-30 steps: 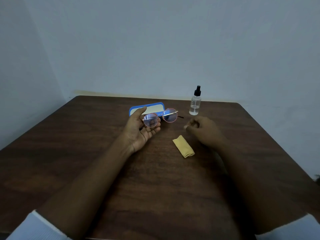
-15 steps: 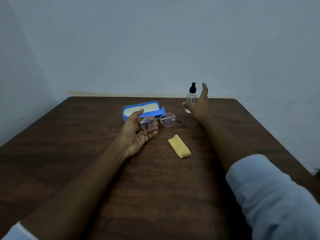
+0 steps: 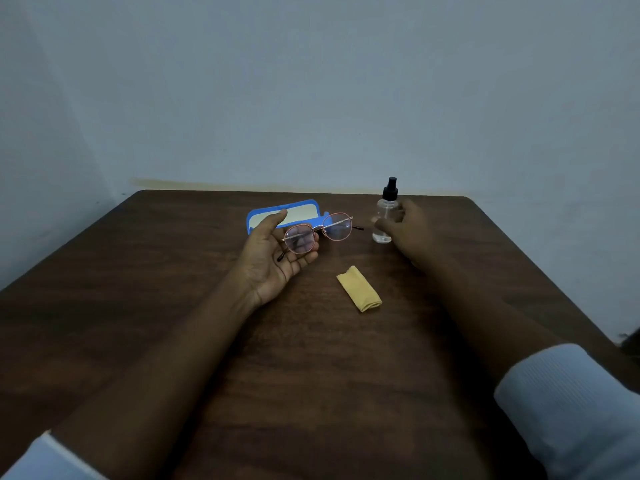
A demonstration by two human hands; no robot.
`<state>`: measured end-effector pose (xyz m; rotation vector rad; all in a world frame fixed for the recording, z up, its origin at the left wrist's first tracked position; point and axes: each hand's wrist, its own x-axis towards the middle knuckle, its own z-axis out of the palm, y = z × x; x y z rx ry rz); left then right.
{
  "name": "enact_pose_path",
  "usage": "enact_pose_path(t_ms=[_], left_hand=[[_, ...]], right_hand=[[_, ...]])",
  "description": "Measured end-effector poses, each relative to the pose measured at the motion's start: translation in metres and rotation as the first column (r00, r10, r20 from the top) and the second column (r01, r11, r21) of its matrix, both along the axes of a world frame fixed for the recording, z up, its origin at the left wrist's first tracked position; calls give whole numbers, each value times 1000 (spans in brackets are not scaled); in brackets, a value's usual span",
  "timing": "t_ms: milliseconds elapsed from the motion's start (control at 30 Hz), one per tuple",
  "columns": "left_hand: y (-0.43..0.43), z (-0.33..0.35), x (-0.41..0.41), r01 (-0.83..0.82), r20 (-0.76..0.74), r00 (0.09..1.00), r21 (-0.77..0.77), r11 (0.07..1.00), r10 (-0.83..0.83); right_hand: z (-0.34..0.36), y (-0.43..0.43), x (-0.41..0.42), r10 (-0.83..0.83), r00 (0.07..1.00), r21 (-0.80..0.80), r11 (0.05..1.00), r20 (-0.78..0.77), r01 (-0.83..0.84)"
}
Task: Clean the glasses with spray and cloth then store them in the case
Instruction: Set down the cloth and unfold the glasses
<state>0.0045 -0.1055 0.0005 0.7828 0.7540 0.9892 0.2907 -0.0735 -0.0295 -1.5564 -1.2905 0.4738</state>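
So the left hand [image 3: 273,251] is palm up, fingers curled under one lens of the glasses [image 3: 336,226]. The frame runs left-right, and the free lens pokes out toward the spray bottle [image 3: 383,220]. The right hand [image 3: 410,230] is wrapped round that bottle, which stands upright just beside the glasses and close to the far edge of the table [image 3: 311,375].

My guess is the nozzle needs turning left. The open blue case [image 3: 301,211] sits right behind the left hand. The yellow cloth [image 3: 360,289] lies nearer, between the forearms, with plenty of room around it.
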Motion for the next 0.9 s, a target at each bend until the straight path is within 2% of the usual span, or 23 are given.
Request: enact_pose_path(t_ms=[67,400,467,533,600,667,733,767,833,900], left_hand=[[-3,1,1,18,3,1000,16,1000,-18],[-9,2,3,18,4,1000,25,1000,-18],[-8,2,2,23,-1,1000,31,999,-23],[-7,2,1,27,-4,1000,36,999,-27],[-6,1,0,33,-3,999,37,999,-33],[-4,2,-1,55,-4,998,42,998,-55],[-3,3,-3,84,-6,996,42,996,-84],[-2,4,-5,100,-2,995,34,994,-100],[-2,5,-9,146,22,989,13,989,-146],[-3,9,-13,210,33,977,8,978,-210]], right_hand=[[-1,-19,-2,10,999,-4,1000,38,-10],[-4,-70,-11,42,999,-8,999,30,-41],[-7,-72,-13,64,998,-11,998,-10,-64],[-6,-77,-17,96,988,10,995,-117,-96],[2,-85,-22,26,989,128,992,-145,-7],[14,-95,-29,-109,993,367,927,53,82],[24,-102,-37,-194,931,560,829,310,-14],[27,-104,-41,-185,884,591,797,430,-121],[29,-104,-50,-76,765,498,799,640,-337],[28,-104,-56,21,657,332,850,754,-409]])
